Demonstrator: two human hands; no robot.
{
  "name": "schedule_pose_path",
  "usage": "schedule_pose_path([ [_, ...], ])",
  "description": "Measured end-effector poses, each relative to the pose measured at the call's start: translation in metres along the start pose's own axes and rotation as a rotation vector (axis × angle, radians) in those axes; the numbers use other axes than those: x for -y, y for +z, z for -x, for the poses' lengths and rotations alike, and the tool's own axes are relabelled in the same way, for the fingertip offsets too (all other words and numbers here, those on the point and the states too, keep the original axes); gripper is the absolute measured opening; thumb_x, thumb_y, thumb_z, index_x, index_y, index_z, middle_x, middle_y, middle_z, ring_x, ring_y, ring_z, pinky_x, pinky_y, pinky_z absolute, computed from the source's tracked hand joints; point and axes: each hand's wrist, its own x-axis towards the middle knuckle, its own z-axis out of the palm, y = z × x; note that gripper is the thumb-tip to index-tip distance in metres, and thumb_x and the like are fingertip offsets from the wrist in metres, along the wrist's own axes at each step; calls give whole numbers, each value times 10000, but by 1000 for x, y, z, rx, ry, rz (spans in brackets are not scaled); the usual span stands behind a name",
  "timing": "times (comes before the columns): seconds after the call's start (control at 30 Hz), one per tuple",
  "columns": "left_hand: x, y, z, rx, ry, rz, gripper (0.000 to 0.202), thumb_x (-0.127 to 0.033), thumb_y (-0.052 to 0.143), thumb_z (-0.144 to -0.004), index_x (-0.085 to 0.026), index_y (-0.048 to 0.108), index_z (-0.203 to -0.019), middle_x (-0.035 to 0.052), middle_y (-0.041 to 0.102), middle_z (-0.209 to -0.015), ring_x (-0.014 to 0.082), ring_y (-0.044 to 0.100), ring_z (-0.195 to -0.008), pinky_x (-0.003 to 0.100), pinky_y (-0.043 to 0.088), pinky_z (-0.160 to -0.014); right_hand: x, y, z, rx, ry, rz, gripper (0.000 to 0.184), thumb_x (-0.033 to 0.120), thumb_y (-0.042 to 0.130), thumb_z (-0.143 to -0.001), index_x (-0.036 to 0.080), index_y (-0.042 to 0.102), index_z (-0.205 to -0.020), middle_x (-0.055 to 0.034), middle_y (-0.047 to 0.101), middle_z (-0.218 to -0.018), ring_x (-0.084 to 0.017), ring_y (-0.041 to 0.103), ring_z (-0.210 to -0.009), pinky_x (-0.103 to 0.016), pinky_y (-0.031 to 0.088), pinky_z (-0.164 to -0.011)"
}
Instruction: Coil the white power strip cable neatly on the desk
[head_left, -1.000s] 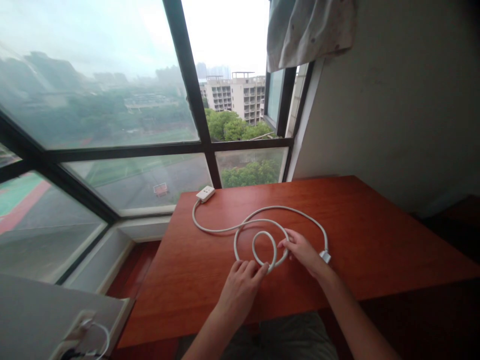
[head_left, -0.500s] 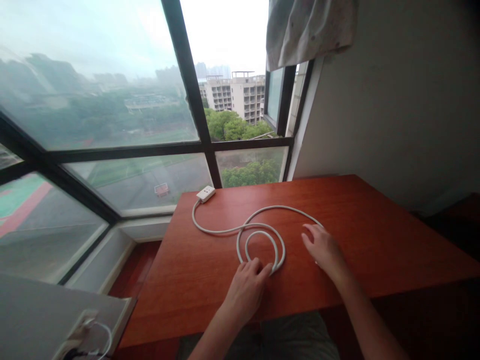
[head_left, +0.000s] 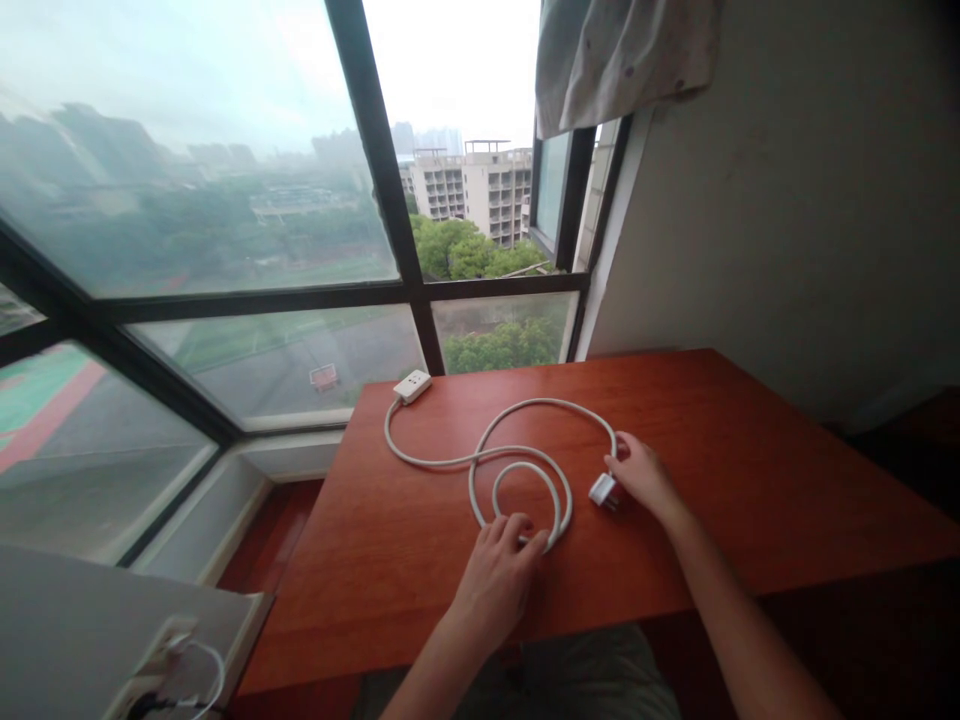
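A white extension cord lies in loops on a reddish wooden table. Its socket block rests at the table's far left corner by the window. My left hand presses its fingers on the near side of the small coiled loops, holding them down. My right hand grips the cord just behind the white plug, which sits right of the coil.
Large dark-framed windows run along the left and far side. A grey wall stands on the right, with a curtain above. A white device with a cable sits at the lower left on a pale surface.
My right hand let go of the coil, reached right, took the plug end and drew it in toward the coil. The outer loop shrank. My left hand stayed on the coil.
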Motion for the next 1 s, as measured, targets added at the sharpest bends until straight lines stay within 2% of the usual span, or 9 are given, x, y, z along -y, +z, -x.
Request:
schedule_pose_path([
  [0.23, 1, -3, -15, 12, 7, -51, 147, -278, 515, -885, -233, 571, -1013, 57, 575, -997, 231, 478, -985, 420, 361, -909, 33, 29, -27, -50, -25, -248, 286, 303, 572, -722, 182, 597, -980, -39, 667, -788, -166, 592, -635, -277, 463, -596],
  [0.33, 7, -3, -20, 10, 18, 9, 109, -265, 482, -901, -204, 571, -898, 53, 560, -927, 202, 504, -886, 348, 397, -816, 32, 27, -26, -47, -33, -280, 275, 313, 579, -715, 187, 598, -959, -34, 666, -781, -169, 599, -658, -282, 471, -617],
  [0.53, 12, -10, -24, -312, -84, 581, 265, -272, 381, -946, -172, 516, -742, 21, 519, -780, 129, 494, -722, 235, 384, -658, 34, 31, -12, -3, -7, -268, 191, 321, 566, -737, 186, 588, -870, -36, 657, -761, -163, 602, -662, -273, 467, -624],
  [0.6, 10, -13, -30, -400, -120, 684, 276, -293, 411, -936, -169, 516, -714, 10, 507, -722, 128, 484, -694, 231, 380, -641, 47, 41, 1, 42, -13, -293, 191, 321, 574, -735, 184, 577, -868, -37, 657, -776, -153, 601, -638, -259, 464, -599],
  [0.7, 6, -16, -44, -424, -107, 702, 228, -283, 444, -922, -169, 581, -779, 23, 565, -774, 142, 517, -748, 242, 394, -683, 73, 57, 27, 157, 22, -412, 261, 297, 593, -712, 184, 560, -946, -16, 650, -775, -125, 589, -567, -229, 451, -542],
  [0.8, 6, -15, -56, -392, -96, 586, 192, -242, 447, -911, -175, 613, -840, 43, 601, -857, 158, 537, -809, 261, 397, -720, 89, 59, 48, 440, 13, -612, 240, 307, 595, -711, 177, 576, -912, 13, 628, -685, -119, 583, -547, -220, 451, -524],
  [0.9, 7, -12, -61, -328, -106, 411, 207, -228, 445, -904, -173, 600, -778, 40, 589, -810, 155, 526, -754, 262, 375, -672, 83, 47, 52, 743, -16, -731, 200, 344, 583, -731, 158, 599, -801, 3, 622, -634, -127, 594, -567, -226, 462, -531],
  [0.93, 7, -10, -62, -307, -102, 357, 221, -232, 439, -908, -174, 596, -764, 39, 585, -797, 153, 522, -740, 263, 367, -661, 76, 41, 49, 755, 3, -725, 202, 352, 574, -735, 154, 597, -771, -4, 625, -633, -124, 590, -556, -224, 458, -516],
  [1.0, 8, -7, -61, -265, -90, 262, 241, -247, 420, -920, -179, 600, -775, 40, 586, -797, 153, 521, -729, 267, 359, -655, 60, 30, 40, 600, 94, -672, 217, 366, 539, -751, 156, 592, -761, -12, 627, -636, -113, 564, -506, -215, 432, -463],
])
